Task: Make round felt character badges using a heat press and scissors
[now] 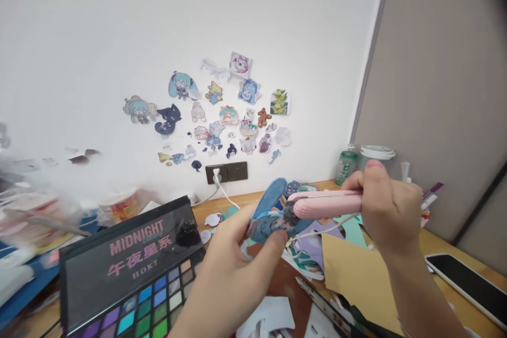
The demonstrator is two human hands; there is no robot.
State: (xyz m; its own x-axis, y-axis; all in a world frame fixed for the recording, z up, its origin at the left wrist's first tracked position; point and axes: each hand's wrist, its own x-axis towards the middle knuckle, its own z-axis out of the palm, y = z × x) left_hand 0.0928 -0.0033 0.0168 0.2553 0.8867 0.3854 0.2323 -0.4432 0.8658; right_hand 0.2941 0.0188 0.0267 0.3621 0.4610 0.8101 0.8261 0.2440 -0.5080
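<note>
My left hand (245, 259) is closed on a small blue figure piece (266, 227) with a long blue ear-like part sticking up, thumb across its front. My right hand (386, 206) grips a pink two-armed tool (327, 205) with a thin cord along it, and the tool's left end meets a grey part at the right side of the blue piece. The exact contact there is partly hidden. Both hands are above the cluttered table, in front of the wall.
An open makeup palette (134, 259) lies at the left. Scissors (322, 303), yellow paper (362, 274) and paper scraps (267, 317) are below my hands. A phone (469, 285), green bottle (347, 165) and lidded tub (377, 154) stand or lie right. Cutouts (214, 134) cover the wall above a socket (236, 171).
</note>
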